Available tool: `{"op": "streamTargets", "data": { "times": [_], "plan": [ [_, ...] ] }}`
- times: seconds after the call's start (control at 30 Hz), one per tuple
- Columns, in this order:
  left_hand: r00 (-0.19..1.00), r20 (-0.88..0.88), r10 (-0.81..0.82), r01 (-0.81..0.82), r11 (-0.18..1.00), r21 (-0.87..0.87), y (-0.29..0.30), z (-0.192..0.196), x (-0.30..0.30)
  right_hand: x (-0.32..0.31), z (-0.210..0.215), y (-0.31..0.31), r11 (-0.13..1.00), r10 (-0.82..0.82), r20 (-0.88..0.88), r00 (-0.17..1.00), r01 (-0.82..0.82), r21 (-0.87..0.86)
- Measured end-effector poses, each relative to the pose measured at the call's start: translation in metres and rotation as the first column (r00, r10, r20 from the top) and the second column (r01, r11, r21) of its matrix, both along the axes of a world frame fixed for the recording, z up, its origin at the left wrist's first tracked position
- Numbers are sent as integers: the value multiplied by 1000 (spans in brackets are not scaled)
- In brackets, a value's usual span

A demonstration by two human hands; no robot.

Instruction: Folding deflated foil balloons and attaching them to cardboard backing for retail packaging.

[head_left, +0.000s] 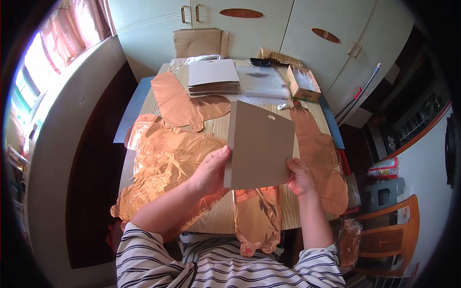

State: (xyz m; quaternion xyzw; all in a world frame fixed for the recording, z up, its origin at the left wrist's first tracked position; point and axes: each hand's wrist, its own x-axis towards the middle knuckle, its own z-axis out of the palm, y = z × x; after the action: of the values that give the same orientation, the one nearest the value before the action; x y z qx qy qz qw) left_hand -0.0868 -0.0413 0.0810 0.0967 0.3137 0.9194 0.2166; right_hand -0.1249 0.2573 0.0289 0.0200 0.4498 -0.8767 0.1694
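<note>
While both hands hold it above the near half of the wooden table, a square grey-brown card with a small hanging hole near its top edge stands tilted toward the camera. The left hand is closed on the card's left edge, thumb on the front face; beneath and left of it a crumpled heap of copper foil balloons covers the table's left side. One deflated balloon hangs over the near edge below the card. The right hand pinches the lower right corner with curled fingers. Since the grip is at the edges only, the card could bend or slip, and the overhanging balloon could slide to the floor. Near the far edge lies a stack of cards; at the far right corner an open cardboard box holds what look like clear plastic bags.
</note>
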Motion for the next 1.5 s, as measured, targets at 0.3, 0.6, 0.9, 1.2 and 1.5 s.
{"op": "streamTargets", "data": {
  "times": [0.3,0.6,0.9,1.2,1.5],
  "plan": [
    [814,-225,535,-568,656,-497,-53,-3,-82,2,1,46,829,-467,-239,851,516,218],
    [548,-634,546,-723,-72,-687,-176,-20,-328,42,10,63,875,-472,-95,877,479,73],
    [598,-768,231,-543,-589,-599,-133,-33,-326,71,7,67,833,-532,-59,845,535,141],
    [368,-828,-424,-919,-28,-394,-54,-18,-83,98,118,54,440,-309,-691,653,742,505],
    [420,-639,-645,-803,64,-593,27,-54,138,119,50,-82,163,793,-586,167,868,469]
  ]
}}
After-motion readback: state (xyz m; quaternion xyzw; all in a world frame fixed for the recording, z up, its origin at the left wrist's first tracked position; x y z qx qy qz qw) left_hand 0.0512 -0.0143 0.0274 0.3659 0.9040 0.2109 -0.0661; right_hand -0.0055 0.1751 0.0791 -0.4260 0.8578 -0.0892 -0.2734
